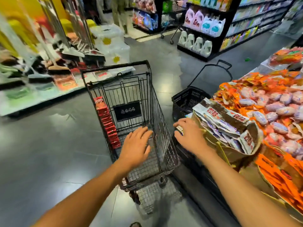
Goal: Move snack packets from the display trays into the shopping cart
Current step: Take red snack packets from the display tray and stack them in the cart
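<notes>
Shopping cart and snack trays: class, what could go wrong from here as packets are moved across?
The cardboard tray is torn at its front and its packets lean out; a pull by the right hand might spill them.
A gap of floor separates tray and shopping cart, beside a black basket; a packet could drop there.

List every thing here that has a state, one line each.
left hand, open, fingers spread above the cart.
right hand, at the tray's edge, grip unclear.
shopping cart, upright on the floor.
red packets, standing in a row along the cart's left wall.
display tray, heaped with white and brown packets.
black basket, on the floor, handle raised.
</notes>
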Tool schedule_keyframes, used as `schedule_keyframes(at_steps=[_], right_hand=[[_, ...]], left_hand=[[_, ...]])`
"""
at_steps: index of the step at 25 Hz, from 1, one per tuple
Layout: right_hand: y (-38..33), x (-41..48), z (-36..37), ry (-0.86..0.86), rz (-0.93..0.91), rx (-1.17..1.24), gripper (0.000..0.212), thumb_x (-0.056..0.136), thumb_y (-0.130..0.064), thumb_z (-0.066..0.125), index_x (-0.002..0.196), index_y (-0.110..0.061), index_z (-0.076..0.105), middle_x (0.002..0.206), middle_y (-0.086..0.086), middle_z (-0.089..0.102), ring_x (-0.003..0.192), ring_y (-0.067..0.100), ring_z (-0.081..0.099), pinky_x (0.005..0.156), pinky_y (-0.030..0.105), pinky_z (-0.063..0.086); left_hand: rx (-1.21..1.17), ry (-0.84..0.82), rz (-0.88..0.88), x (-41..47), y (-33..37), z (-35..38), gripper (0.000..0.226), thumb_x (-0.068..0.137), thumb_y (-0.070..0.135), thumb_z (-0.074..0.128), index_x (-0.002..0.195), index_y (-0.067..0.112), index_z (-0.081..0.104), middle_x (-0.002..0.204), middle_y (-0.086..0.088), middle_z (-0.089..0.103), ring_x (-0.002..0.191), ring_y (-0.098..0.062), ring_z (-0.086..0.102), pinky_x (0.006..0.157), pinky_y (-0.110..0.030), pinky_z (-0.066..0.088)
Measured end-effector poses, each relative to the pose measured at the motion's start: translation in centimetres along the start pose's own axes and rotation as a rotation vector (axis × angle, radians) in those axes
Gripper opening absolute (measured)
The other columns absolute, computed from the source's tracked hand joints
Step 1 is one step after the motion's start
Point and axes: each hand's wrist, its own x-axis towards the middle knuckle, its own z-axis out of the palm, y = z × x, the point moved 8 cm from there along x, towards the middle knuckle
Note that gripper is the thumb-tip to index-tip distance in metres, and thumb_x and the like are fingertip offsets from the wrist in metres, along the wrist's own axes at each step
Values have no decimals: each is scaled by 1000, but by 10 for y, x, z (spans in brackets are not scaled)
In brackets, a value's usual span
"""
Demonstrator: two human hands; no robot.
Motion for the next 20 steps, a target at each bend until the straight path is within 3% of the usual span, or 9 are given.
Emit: schedule_keyframes(at_steps=[7,12,17,20], right_hand=[[26,-1,185,-588,25,-201,59,96,-54,50,149,-28,43,159,6,32,145,31,31,113,50,38],[82,-42,264,-1043,62,-382,61,101,-61,30,156,-35,28,168,-4,9,154,29,5,117,70,2],[106,-63,280,-1163,-50,-515,60,103,-63,15,153,-37,35,161,-2,33,150,29,24,112,73,-13],[108,-64,277,-1148,-72,-509,65,100,-68,12,150,-38,40,156,-4,42,146,28,35,111,73,-18]], left_hand=[[129,-445,-192,-56,-107,112,65,103,63,30,160,31,29,172,-1,13,159,-25,1,125,-57,0],[163,-806,-207,-99,-122,186,66,100,70,33,153,32,43,169,-4,25,159,-30,1,127,-55,11],[115,-788,-281,-117,-117,208,40,102,55,48,129,32,66,146,4,59,159,-23,5,127,-50,18],[106,-757,-321,-120,-111,206,37,103,53,49,124,31,69,137,5,66,158,-21,12,124,-45,27]])
